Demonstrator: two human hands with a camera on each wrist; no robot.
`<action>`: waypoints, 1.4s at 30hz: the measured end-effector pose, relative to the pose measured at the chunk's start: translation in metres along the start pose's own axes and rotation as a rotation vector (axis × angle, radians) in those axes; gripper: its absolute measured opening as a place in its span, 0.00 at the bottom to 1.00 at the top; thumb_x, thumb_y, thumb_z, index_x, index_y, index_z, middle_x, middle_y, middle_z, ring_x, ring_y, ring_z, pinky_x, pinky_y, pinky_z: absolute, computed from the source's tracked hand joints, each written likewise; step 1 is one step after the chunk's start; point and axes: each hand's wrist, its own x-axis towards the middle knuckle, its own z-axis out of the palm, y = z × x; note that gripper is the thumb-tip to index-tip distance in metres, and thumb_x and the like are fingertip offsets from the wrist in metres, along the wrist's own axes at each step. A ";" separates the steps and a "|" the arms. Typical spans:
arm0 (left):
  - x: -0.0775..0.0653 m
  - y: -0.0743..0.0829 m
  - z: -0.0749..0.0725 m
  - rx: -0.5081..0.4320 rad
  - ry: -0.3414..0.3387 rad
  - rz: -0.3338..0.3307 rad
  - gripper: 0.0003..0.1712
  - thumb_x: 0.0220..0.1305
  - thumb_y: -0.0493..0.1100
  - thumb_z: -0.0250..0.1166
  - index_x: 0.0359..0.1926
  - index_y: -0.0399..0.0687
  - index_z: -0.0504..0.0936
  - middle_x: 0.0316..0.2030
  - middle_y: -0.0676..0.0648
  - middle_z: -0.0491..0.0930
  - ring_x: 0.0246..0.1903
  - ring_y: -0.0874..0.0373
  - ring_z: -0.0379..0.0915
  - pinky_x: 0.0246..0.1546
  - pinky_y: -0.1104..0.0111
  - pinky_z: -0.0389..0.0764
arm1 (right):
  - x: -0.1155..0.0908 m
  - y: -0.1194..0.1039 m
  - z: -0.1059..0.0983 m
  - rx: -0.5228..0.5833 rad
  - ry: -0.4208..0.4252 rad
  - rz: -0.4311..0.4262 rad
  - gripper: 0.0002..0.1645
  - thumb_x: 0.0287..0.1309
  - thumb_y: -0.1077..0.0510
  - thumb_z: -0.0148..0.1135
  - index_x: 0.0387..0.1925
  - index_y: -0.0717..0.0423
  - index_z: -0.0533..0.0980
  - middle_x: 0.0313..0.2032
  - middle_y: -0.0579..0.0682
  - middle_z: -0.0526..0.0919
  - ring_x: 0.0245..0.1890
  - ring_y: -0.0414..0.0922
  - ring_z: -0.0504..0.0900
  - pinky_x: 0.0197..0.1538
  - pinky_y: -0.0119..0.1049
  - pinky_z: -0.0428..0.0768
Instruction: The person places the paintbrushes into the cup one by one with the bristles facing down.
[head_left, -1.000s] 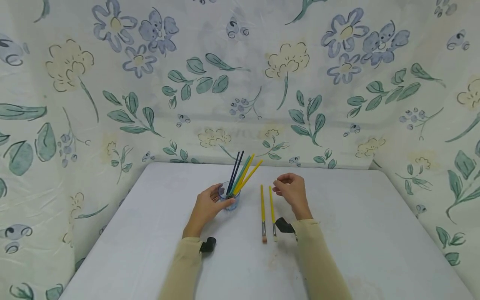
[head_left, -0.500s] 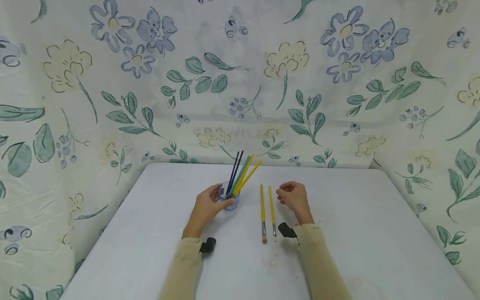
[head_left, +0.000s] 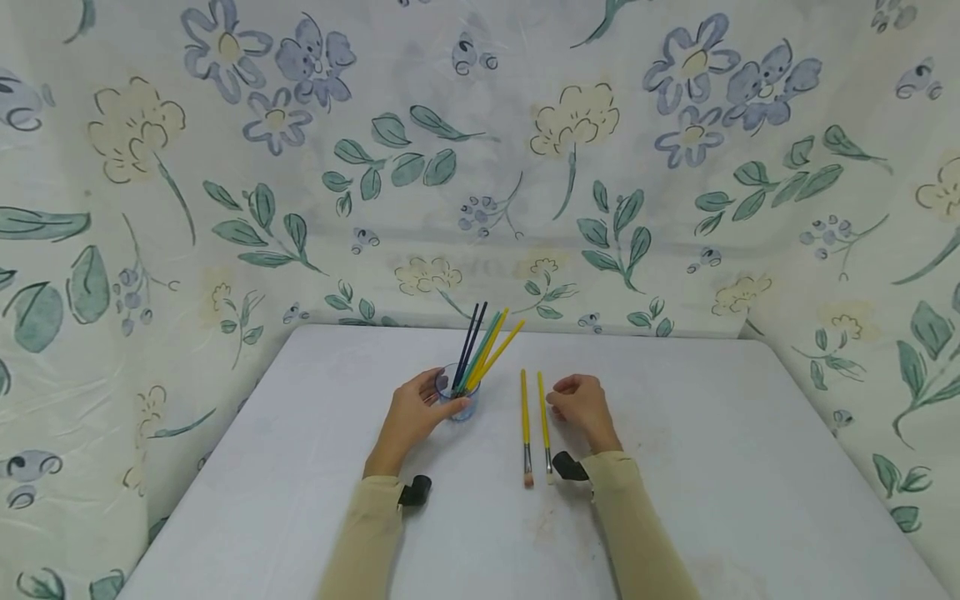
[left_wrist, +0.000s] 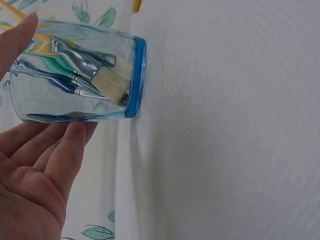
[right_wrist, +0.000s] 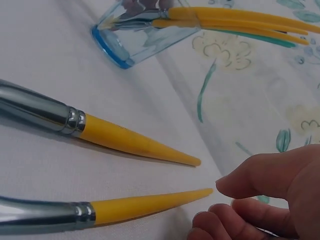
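Note:
My left hand (head_left: 405,417) grips a clear glass (head_left: 465,408) with a blue base, thumb on one side and fingers on the other. Inside it several paintbrushes (left_wrist: 75,62) with dark blue, green and yellow handles lean to the right, bristles down. Two yellow-handled paintbrushes lie side by side to the right of the glass: a left one (head_left: 526,408) and a right one (head_left: 544,425). Beside the right paintbrush's handle is my right hand (head_left: 588,410), its fingers loosely bent and holding nothing. In the right wrist view its thumb (right_wrist: 245,172) is close to the handle's tip.
Both hands work over a white-covered table (head_left: 262,500). A floral-patterned cloth (head_left: 480,167) rises behind the table and along its sides. A small black camera (head_left: 417,490) sits at the left wrist and another black camera (head_left: 568,467) at the right wrist.
My right hand first drew back toward me and slightly right, then came left, closer to the right paintbrush's handle. The left hand, the glass and the lying paintbrushes have stayed in place.

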 end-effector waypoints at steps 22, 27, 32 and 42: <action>0.000 0.003 -0.001 0.008 -0.009 -0.008 0.52 0.55 0.57 0.80 0.74 0.41 0.69 0.69 0.35 0.75 0.70 0.42 0.73 0.71 0.57 0.76 | -0.010 -0.008 0.013 -0.152 0.017 -0.042 0.17 0.53 0.65 0.71 0.46 0.63 0.81 0.38 0.56 0.85 0.33 0.47 0.81 0.33 0.31 0.81; 0.000 0.003 -0.001 0.008 -0.008 -0.005 0.51 0.55 0.57 0.80 0.74 0.41 0.69 0.69 0.35 0.75 0.70 0.42 0.73 0.71 0.57 0.76 | -0.014 -0.011 0.016 -0.212 0.012 -0.010 0.18 0.56 0.63 0.72 0.48 0.62 0.80 0.43 0.57 0.83 0.38 0.50 0.81 0.40 0.38 0.84; 0.000 0.002 -0.001 0.011 -0.010 -0.010 0.52 0.55 0.58 0.80 0.74 0.40 0.69 0.69 0.35 0.74 0.70 0.42 0.73 0.71 0.56 0.76 | -0.016 -0.012 0.017 -0.308 0.010 -0.018 0.16 0.55 0.61 0.72 0.44 0.63 0.79 0.41 0.58 0.84 0.37 0.51 0.81 0.38 0.39 0.84; 0.001 -0.001 0.000 0.003 -0.009 -0.004 0.52 0.54 0.59 0.80 0.74 0.40 0.69 0.69 0.35 0.74 0.70 0.42 0.73 0.71 0.56 0.76 | -0.009 -0.007 0.013 -0.341 -0.033 0.000 0.16 0.55 0.57 0.74 0.41 0.61 0.79 0.38 0.56 0.83 0.33 0.49 0.81 0.32 0.34 0.80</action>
